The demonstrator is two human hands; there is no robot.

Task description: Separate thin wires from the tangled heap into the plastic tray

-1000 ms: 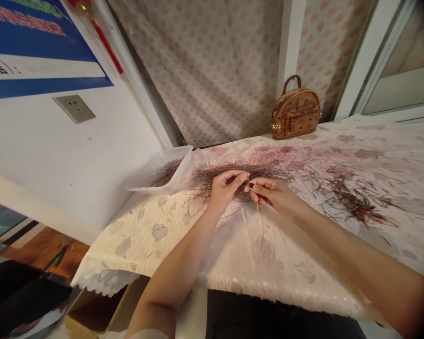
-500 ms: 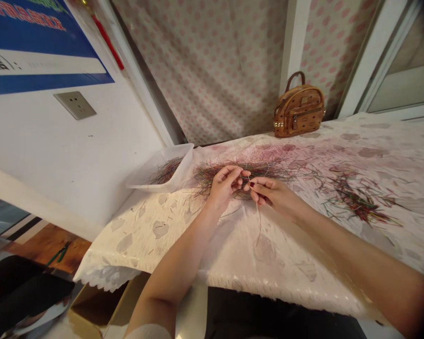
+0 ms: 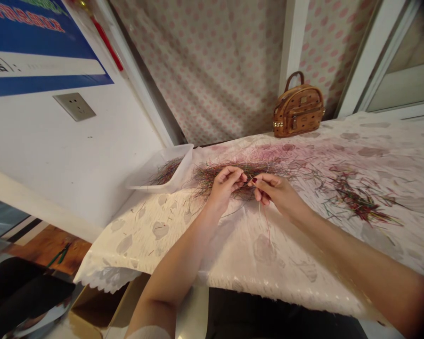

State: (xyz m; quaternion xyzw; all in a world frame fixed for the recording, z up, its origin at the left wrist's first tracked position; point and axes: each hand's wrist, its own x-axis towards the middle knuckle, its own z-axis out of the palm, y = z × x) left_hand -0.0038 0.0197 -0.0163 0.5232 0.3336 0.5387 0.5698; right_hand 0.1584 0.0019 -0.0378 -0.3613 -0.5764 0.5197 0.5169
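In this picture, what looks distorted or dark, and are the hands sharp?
Head view: the wide lens bends the white frame and darkens the right corners; the left hand and right hand look fairly sharp, with no clear motion blur; warm indoor light gives soft shadows and a faint sheen on the tablecloth.

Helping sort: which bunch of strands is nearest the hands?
The tangle under the left hand and right hand; others lie in the plastic tray and on the cloth.

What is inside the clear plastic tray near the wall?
The clear plastic tray holds a loose heap of thin coloured wires; the tray's bottom under the heap is covered and cannot be seen.
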